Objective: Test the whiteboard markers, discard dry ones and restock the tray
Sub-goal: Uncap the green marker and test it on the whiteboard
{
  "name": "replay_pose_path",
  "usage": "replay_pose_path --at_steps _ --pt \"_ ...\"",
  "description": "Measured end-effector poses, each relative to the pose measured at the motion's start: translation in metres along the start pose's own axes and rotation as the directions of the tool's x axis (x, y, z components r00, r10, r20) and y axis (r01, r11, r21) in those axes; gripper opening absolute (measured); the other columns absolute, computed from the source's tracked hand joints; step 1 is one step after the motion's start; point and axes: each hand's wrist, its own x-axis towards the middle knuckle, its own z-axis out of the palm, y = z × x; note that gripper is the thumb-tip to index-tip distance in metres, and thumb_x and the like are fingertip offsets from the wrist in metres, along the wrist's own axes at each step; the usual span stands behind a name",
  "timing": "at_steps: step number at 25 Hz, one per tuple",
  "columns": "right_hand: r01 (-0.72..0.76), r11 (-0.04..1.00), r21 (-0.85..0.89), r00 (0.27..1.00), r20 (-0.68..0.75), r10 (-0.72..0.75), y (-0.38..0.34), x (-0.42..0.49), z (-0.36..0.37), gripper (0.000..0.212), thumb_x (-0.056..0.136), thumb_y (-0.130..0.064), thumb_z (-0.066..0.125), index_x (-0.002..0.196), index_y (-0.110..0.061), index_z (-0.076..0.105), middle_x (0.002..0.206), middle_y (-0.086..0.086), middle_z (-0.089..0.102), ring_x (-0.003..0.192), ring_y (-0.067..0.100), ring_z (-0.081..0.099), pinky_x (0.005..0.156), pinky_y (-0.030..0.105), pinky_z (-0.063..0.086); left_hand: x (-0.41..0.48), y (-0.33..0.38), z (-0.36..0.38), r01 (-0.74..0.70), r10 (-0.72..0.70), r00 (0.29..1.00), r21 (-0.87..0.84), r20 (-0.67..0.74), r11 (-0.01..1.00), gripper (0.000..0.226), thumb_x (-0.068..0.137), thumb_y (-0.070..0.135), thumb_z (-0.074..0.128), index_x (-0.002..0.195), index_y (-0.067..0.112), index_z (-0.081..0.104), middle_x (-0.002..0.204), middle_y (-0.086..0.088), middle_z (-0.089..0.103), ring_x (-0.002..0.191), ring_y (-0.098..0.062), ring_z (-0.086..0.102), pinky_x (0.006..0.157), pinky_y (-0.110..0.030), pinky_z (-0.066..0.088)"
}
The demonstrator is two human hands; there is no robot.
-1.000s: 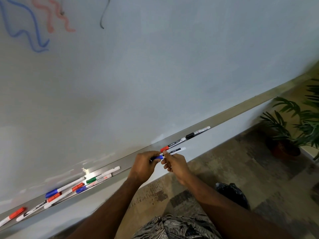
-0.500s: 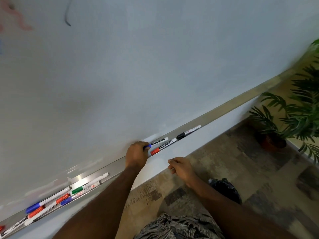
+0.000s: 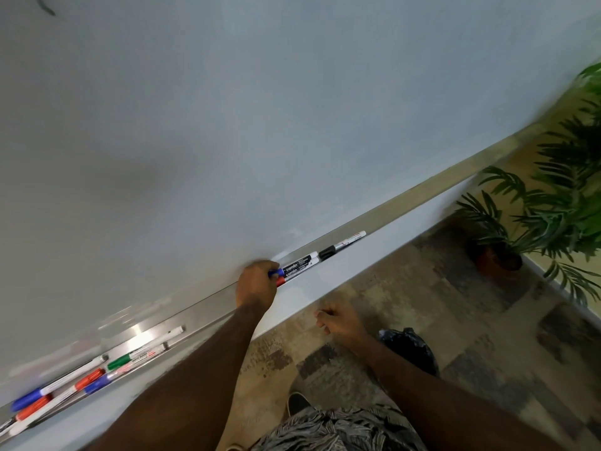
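With the left hand (image 3: 257, 283) pinching the blue marker (image 3: 294, 267) on the narrow tray (image 3: 201, 315) and the right hand (image 3: 340, 323) loosely curled, empty, a careless release might roll it off.

I see a potted palm (image 3: 533, 219) at the floor's right edge, in a dark reddish pot (image 3: 497, 260). A black plastic bag (image 3: 411, 348) lies on the patchy tiled floor (image 3: 422, 288) near the bottom.

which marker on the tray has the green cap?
The green-capped marker, in the cluster at the tray's left end, the only green one; its neighbours there are blue- and red-capped, and those by the left hand are blue, red and black.
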Motion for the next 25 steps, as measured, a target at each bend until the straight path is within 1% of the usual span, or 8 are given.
replay_pose_path --at_steps 5,9,12,14,17,21,23,25 --pt "0.035 0.999 -0.039 0.999 0.043 -0.033 0.012 0.000 -0.001 0.019 0.095 -0.024 0.064 0.078 -0.016 0.067 0.074 0.009 0.062 0.070 0.020 0.059 0.073 0.038 0.052 -0.007 0.001 -0.001 -0.016 0.016 1.000 0.009 -0.016 1.000 0.025 0.092 0.015 0.063 0.116 0.014 0.070 0.114 -0.005 0.071 0.103 -0.022 0.064 0.086 -0.024 0.042" --pt "-0.007 0.998 -0.062 0.996 0.086 0.012 0.006 0.000 0.009 0.020 0.097 -0.024 0.060 0.079 -0.018 0.065 0.073 0.004 0.061 0.069 0.018 0.056 0.066 0.030 0.045 -0.019 -0.009 -0.009 -0.044 0.045 0.999 0.053 -0.023 0.998 0.034 0.094 0.027 0.061 0.126 0.016 0.064 0.124 -0.005 0.066 0.112 -0.023 0.060 0.097 -0.035 0.047" --pt "0.091 0.981 -0.173 0.988 0.138 -0.068 -0.005 -0.003 0.018 0.021 0.098 -0.027 0.058 0.078 -0.024 0.062 0.074 -0.002 0.062 0.066 0.011 0.058 0.062 0.019 0.045 -0.037 -0.026 -0.020 -0.132 0.132 0.991 0.180 0.015 0.975 0.043 0.095 0.036 0.059 0.134 0.019 0.057 0.134 -0.004 0.060 0.122 -0.022 0.054 0.105 -0.036 0.044" --pt "0.175 0.941 -0.289 0.975 0.185 -0.124 -0.014 -0.005 0.028 0.016 0.099 -0.027 0.055 0.086 -0.023 0.064 0.079 -0.007 0.062 0.067 0.004 0.057 0.061 0.010 0.044 -0.054 -0.043 -0.029 -0.147 0.140 0.989 0.277 0.045 0.950 0.051 0.095 0.044 0.055 0.141 0.022 0.049 0.144 -0.002 0.052 0.130 -0.021 0.049 0.111 -0.037 0.040" --pt "0.286 0.871 -0.400 0.950 0.238 -0.202 -0.022 -0.007 0.050 0.020 0.099 -0.026 0.056 0.108 -0.014 0.069 0.101 -0.002 0.067 0.077 0.005 0.057 0.074 0.009 0.045 -0.085 -0.070 -0.041 -0.139 0.124 0.990 0.399 0.062 0.906 0.063 0.096 0.052 0.048 0.151 0.026 0.030 0.159 -0.002 0.030 0.144 -0.023 0.031 0.119 -0.040 0.026" --pt "0.438 0.786 -0.436 0.897 0.273 -0.348 -0.022 -0.015 0.090 0.019 0.095 -0.023 0.063 0.113 -0.016 0.067 0.116 0.001 0.069 0.093 0.007 0.060 0.086 0.012 0.047 -0.127 -0.118 -0.052 -0.101 0.066 0.994 0.552 0.082 0.828 0.073 0.096 0.060 0.037 0.155 0.027 0.008 0.165 -0.004 -0.002 0.152 -0.027 0.004 0.121 -0.044 0.001" --pt "0.511 0.731 -0.452 0.859 0.303 -0.413 -0.024 -0.019 0.110 0.027 0.093 -0.024 0.066 0.119 -0.019 0.064 0.124 -0.001 0.065 0.105 0.011 0.060 0.095 0.020 0.048 -0.147 -0.143 -0.060 -0.033 0.012 0.999 0.613 0.038 0.789 0.083 0.090 0.071 0.030 0.155 0.025 0.007 0.164 -0.008 -0.004 0.151 -0.032 0.004 0.122 -0.051 -0.003" --pt "0.591 0.634 -0.499 0.806 0.348 -0.478 -0.026 -0.024 0.127 0.037 0.092 -0.027 0.066 0.128 -0.021 0.059 0.134 -0.002 0.057 0.120 0.014 0.054 0.103 0.024 0.041 -0.166 -0.166 -0.068 0.071 -0.084 0.996 0.642 -0.011 0.764 0.099 0.080 0.083 0.026 0.157 0.022 0.008 0.164 -0.014 0.001 0.150 -0.038 0.004 0.119 -0.059 -0.002"
